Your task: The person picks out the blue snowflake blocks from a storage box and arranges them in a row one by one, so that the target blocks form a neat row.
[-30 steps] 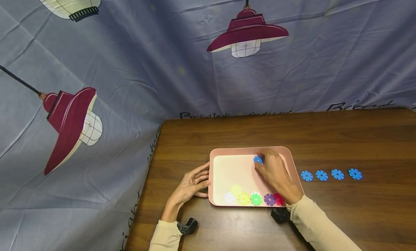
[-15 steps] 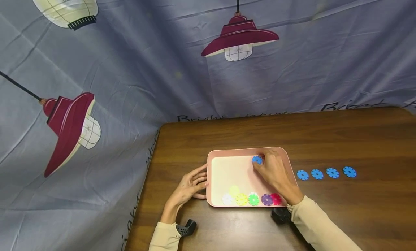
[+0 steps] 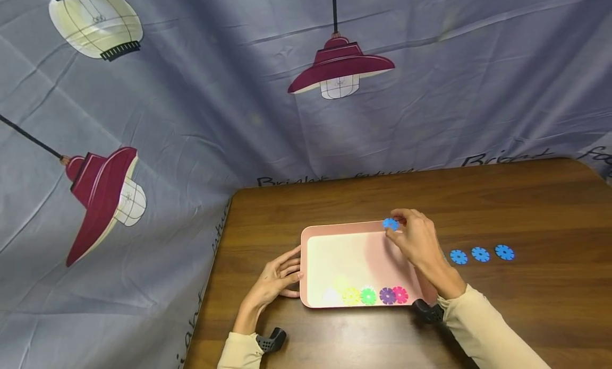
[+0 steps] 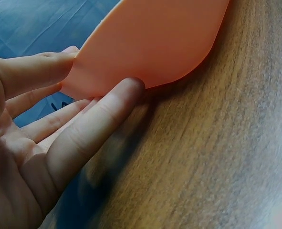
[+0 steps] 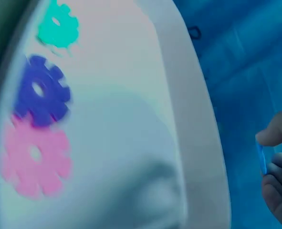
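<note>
My right hand [image 3: 422, 242] pinches a blue notched disc [image 3: 390, 224] between thumb and fingers, over the far right part of the pink tray [image 3: 334, 230]. In the right wrist view the same blue disc [image 5: 262, 158] appears edge-on, held above the tray's wall. My left hand [image 3: 269, 281] rests against the tray's left side. Its thumb and fingers, fairly straight, touch the tray's outer wall [image 4: 150, 47] in the left wrist view. Along the tray's near side lie notched discs: pink [image 3: 400, 294], purple [image 3: 388, 295], green [image 3: 368, 295], yellow [image 3: 351, 295], plus washed-out pale ones.
A row of blue discs [image 3: 480, 254] lies on the wooden table [image 3: 550, 209] right of the tray. My right wrist partly covers the leftmost one. A blue-grey cloth [image 3: 239, 119] printed with lamps hangs behind and to the left of the table.
My right hand has lifted the blue disc from inside the tray and moved slightly rightward. My left hand stays at the tray. The head view has shifted a little.
</note>
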`<state>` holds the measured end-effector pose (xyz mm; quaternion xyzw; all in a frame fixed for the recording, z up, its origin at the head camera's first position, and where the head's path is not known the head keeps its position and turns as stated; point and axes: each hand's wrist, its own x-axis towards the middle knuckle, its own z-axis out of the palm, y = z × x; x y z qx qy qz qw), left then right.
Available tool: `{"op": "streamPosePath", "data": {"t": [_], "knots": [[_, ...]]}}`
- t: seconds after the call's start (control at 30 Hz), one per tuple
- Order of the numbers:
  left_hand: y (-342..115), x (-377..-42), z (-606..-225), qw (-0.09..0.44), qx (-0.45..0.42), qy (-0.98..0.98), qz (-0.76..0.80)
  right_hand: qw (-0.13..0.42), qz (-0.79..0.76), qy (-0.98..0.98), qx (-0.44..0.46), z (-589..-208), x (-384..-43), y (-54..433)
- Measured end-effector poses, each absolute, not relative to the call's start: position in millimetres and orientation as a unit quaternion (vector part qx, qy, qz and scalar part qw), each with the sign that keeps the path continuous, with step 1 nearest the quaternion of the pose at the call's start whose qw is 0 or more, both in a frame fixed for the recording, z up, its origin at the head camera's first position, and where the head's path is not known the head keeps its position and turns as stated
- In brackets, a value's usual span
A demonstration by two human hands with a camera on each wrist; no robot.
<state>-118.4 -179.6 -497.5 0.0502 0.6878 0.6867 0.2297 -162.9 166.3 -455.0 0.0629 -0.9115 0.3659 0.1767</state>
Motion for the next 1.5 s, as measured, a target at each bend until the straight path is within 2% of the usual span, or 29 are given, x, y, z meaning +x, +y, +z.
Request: {"op": "streamPosePath", "data": {"t": [0.17, 0.5, 1.1, 1.5], "knots": [[-180.0, -118.1, -498.0, 0.230, 0.046, 0.691, 0.683, 0.200, 0.358, -0.911, 0.044, -443.3, -164.2, 186.4], [-180.2, -118.5, -498.7, 0.234, 0.045, 0.688, 0.686, 0.210, 0.345, -0.915, 0.002, -428.0, -158.7, 225.7], [-179.9, -121.5, -499.7, 0.239, 0.059, 0.684, 0.687, 0.232, 0.321, -0.914, -0.086, -426.6, -148.7, 300.3], [-180.5, -117.8, -499.9, 0.240, 0.057, 0.681, 0.689, 0.221, 0.317, -0.911, -0.141, -428.4, -133.4, 350.4]]}}
